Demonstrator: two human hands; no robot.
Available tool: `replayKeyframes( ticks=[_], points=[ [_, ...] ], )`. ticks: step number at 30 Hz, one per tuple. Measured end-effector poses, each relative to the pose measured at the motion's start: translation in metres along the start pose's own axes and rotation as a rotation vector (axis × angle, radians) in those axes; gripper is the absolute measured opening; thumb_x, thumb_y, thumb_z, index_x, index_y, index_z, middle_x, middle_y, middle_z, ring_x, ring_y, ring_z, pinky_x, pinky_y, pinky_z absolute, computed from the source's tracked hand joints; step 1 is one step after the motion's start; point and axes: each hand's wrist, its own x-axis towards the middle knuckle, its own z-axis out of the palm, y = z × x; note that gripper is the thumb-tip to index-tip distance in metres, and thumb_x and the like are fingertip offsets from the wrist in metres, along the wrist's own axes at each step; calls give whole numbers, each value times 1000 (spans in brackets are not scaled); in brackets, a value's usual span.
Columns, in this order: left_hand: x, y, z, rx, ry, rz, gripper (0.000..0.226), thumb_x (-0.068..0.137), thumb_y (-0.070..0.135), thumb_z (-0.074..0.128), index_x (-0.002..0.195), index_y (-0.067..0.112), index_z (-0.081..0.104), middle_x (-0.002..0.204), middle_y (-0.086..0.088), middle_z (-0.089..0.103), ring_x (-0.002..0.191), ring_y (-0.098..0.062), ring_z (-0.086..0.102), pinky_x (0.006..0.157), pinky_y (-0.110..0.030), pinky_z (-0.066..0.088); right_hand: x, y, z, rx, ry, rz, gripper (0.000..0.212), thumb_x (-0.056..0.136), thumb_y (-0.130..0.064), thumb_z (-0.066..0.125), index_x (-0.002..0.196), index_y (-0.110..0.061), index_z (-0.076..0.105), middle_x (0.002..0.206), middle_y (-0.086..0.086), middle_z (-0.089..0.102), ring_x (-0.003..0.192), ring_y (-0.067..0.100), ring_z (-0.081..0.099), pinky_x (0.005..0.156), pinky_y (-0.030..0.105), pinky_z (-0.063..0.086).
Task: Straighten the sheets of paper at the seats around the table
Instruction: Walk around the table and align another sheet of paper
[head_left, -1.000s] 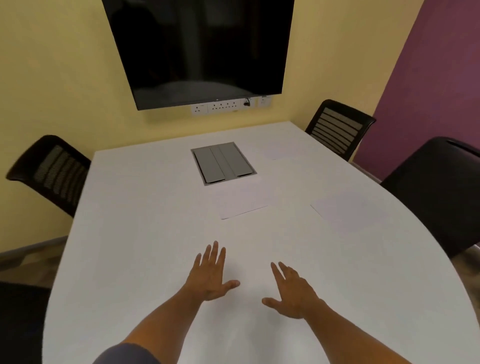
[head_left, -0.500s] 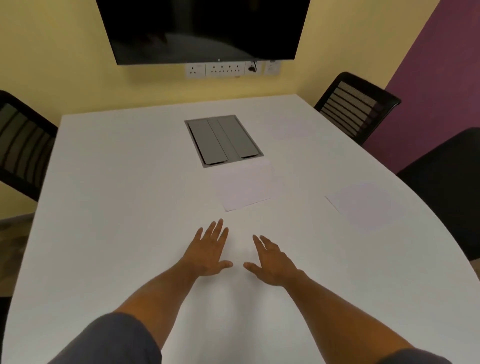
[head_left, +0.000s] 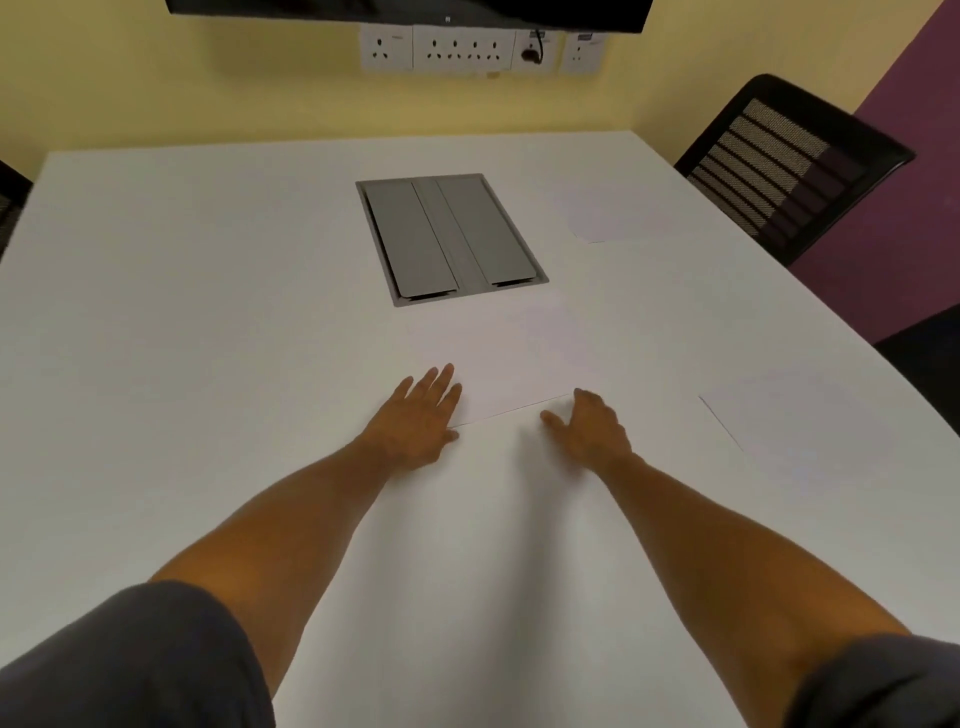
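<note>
Both arms reach forward over the white tabletop (head_left: 182, 364) toward the centre sheet of paper (head_left: 498, 358), which lies just on the near side of the grey cable hatch (head_left: 449, 236) set into the tabletop, its near edge running askew to that hatch. The left hand (head_left: 415, 415) lies flat with fingers spread and apart, its fingertips over the sheet's near left corner. The right hand (head_left: 589, 428) sits at the sheet's near right corner, fingers loosely curled and open — whether they press the paper or only touch its edge I cannot tell. Neither hand grips anything.

A second sheet (head_left: 810, 426) lies well to the right of the hatch and nearer the viewer, close to the tabletop's curved edge. A third sheet (head_left: 608, 218) — faint against the white surface — rests just right of the hatch, near a black mesh-backed chair (head_left: 789, 161). Beyond the hatch, a row of wall sockets (head_left: 483, 49) is fixed to the yellow wall.
</note>
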Motion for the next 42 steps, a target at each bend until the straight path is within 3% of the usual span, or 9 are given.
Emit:
replayKeyframes(
  ticks=[5,10,14,20,27,32,35,38,42],
  points=[
    [49,-5,12,6,41,-16,61,107,40,21,158,16,-3,166,-9,-16,153,-23,-13,123,-41,-2,39,12,1,-114,127,11,60,96,-53,45,137,-9,42,140,6,49,135,28,38,101,45,37],
    [74,-2,9,-72,47,-45,70,103,56,19,157,24,-11,165,-10,-18,154,-29,-8,123,-44,10,50,11,14,-95,92,133,94,90,-74,32,157,-12,8,165,11,10,152,31,3,117,53,17],
    [78,-2,14,-62,59,-35,70,102,57,15,158,24,-12,166,-10,-16,154,-27,-7,122,-44,12,55,9,25,-108,52,122,98,83,-85,22,157,-26,-5,165,15,-8,151,35,-11,118,59,6],
    [83,-6,31,-51,55,-25,70,101,57,10,159,20,-5,166,-12,-12,154,-28,-7,124,-44,5,62,5,36,-82,56,150,103,82,-86,24,155,-25,-18,165,15,-6,151,39,-10,118,60,1],
    [85,-8,37,-31,62,-27,70,100,57,5,158,20,-7,166,-12,-13,154,-29,-7,123,-46,4,67,0,31,13,48,181,110,85,-77,40,155,-11,-12,166,10,-1,151,35,-11,120,58,-3],
    [87,-10,40,-44,49,-22,69,100,56,4,158,21,-10,165,-12,-17,153,-28,-12,123,-46,1,73,-6,29,324,225,209,90,90,-48,61,155,-10,12,157,11,34,150,29,19,121,52,8],
    [88,-10,41,-39,42,-23,68,100,55,5,158,21,-11,165,-12,-18,153,-28,-12,123,-46,0,75,-5,28,618,314,168,82,91,-27,65,156,-15,17,148,6,49,135,29,46,116,44,31],
    [88,-10,41,-35,41,-23,68,101,54,6,158,21,-10,165,-12,-17,153,-28,-12,123,-46,1,75,-9,27,896,433,193,94,85,-12,73,156,-24,12,145,10,45,131,27,48,106,35,38],
    [87,-10,41,-34,53,-23,67,101,54,6,158,21,-10,165,-12,-16,153,-28,-11,123,-46,1,80,-18,20,1218,516,440,113,80,-9,79,154,-40,-1,147,13,30,121,29,50,103,43,41]
  ],
)
